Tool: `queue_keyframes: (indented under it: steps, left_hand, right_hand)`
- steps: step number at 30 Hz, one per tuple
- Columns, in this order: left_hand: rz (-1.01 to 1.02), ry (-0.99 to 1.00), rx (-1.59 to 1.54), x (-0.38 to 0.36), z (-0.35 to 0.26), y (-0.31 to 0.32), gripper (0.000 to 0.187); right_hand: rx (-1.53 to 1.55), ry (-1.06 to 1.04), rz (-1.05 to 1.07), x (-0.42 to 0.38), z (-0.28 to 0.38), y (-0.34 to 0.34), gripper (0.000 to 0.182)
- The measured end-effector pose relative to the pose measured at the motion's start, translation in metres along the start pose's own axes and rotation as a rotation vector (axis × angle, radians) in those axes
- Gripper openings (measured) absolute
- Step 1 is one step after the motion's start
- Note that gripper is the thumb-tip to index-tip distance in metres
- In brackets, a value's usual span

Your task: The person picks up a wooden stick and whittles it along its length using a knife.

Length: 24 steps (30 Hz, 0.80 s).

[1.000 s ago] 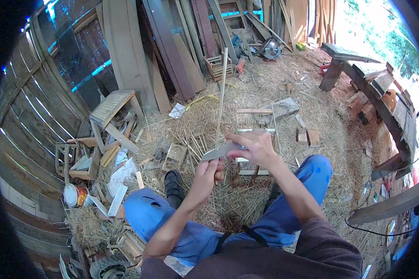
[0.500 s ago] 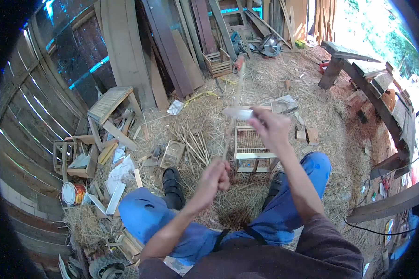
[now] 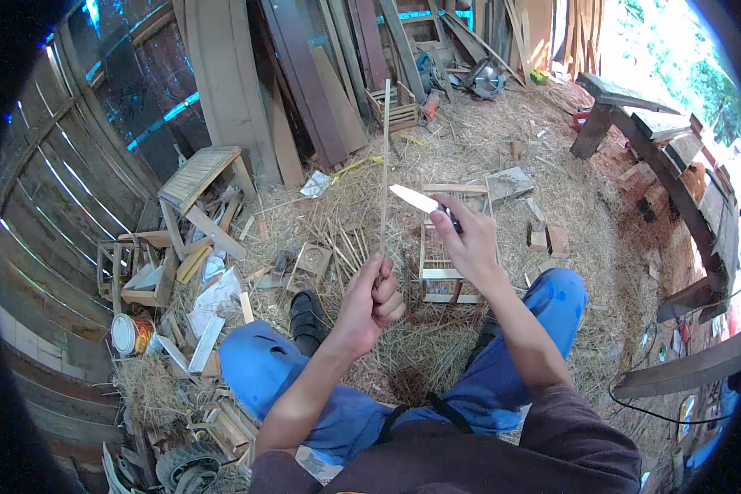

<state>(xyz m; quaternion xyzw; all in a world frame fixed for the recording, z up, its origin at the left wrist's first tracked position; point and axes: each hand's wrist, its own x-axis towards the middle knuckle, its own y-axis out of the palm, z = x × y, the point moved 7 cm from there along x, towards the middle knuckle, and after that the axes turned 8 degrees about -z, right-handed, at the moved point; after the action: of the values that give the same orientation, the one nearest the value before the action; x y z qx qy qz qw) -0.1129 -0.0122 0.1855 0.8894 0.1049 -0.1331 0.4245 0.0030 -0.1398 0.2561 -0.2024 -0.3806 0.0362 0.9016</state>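
A thin wooden stick stands nearly upright from my left hand, whose fingers are wrapped round its lower end. In my right hand is a knife, its pale blade pointing left towards the stick, with a small gap between them. My fingers hide most of the knife's handle. Below and behind my right hand, a small slatted wooden frame lies on the ground between my feet. Several loose thin sticks lie beyond my left foot.
A small wooden stool and a paint can are at the left. Planks lean on the back wall near a slatted crate and circular saw. A rough wooden bench stands at the right.
The stick is more upright. My right hand and the knife have moved slightly lower and left, and the blade is sharper to see. The left hand has turned slightly and moved left.
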Motion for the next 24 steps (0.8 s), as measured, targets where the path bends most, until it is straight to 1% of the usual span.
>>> queue_keyframes:
  steps: [2,3,5,6,9,10,13,15,18,21,24]
  left_hand:
    - [0.011,0.040,0.028,0.001,-0.003,0.002,0.026]
    - [0.018,0.059,0.042,0.001,-0.004,0.003,0.026]
    - [0.056,0.023,0.003,0.002,-0.003,0.004,0.028]
    - [0.075,0.006,-0.016,0.002,-0.003,0.003,0.029]
    - [0.153,-0.085,-0.066,0.002,0.000,0.004,0.031]
    - [0.151,-0.080,-0.051,0.001,0.000,0.003,0.032]
    - [0.136,-0.060,-0.016,0.000,0.000,0.002,0.035]
    - [0.113,-0.045,-0.006,-0.001,0.001,0.001,0.037]
    - [0.162,-0.003,0.082,0.001,-0.001,-0.002,0.039]
    - [0.137,0.061,0.086,0.003,-0.003,0.001,0.032]
    - [0.028,0.152,0.139,0.007,-0.005,-0.006,0.021]
  right_hand:
    - [-0.019,0.009,0.023,-0.001,-0.002,0.001,0.031]
    - [-0.022,-0.023,0.043,-0.003,-0.002,0.004,0.032]
    - [-0.026,-0.088,0.086,-0.008,-0.002,0.010,0.036]
    - [-0.015,-0.142,0.098,-0.011,0.005,0.011,0.034]
    - [0.053,-0.230,0.256,-0.019,0.013,0.021,0.036]
    - [0.019,-0.245,0.309,-0.022,0.018,0.022,0.034]
    - [0.021,-0.437,0.294,-0.029,0.030,0.026,0.035]
    - [0.026,-0.436,0.337,-0.032,0.035,0.029,0.035]
    - [0.018,-0.445,0.368,-0.033,0.040,0.031,0.036]
    - [0.020,-0.432,0.384,-0.034,0.040,0.033,0.037]
    - [0.052,-0.392,0.382,-0.034,0.035,0.036,0.037]
